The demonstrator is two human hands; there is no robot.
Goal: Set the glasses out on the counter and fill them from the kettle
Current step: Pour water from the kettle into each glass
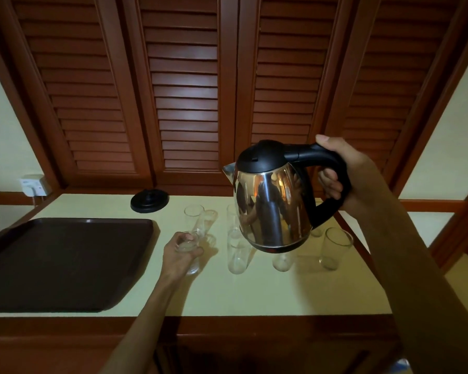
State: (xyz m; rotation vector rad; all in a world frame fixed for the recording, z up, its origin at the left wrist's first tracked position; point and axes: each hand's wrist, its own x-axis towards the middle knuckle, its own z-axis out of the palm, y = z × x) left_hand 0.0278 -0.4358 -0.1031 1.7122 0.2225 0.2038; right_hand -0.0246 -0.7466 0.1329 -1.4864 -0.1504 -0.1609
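**Inspector A:** We record the right hand [343,174] with its grip wrapped round the black handle of the kettle [273,201], which hangs in the air, roughly upright, spout pointing away from that grip toward the left. The left hand [180,252] has its grip curled round one glass [188,248] standing on the table [254,292].

**Inspector B:** Agreed. We note more glasses below and beside the kettle: one tall glass [237,253] just right of the left grip, another [335,248] under the right wrist. The tray [65,263] lies left of the left grip, the kettle base [149,201] beyond it.

**Inspector A:** In our judgement pouring has not begun; we see no stream.

**Inspector B:** Risks, as we judge them: the kettle body hides the glasses beneath it, so lowering could knock one over. The spout sits right of the held glass, so tilting here may spill onto the table. If the water is hot, the left fingers are exposed.
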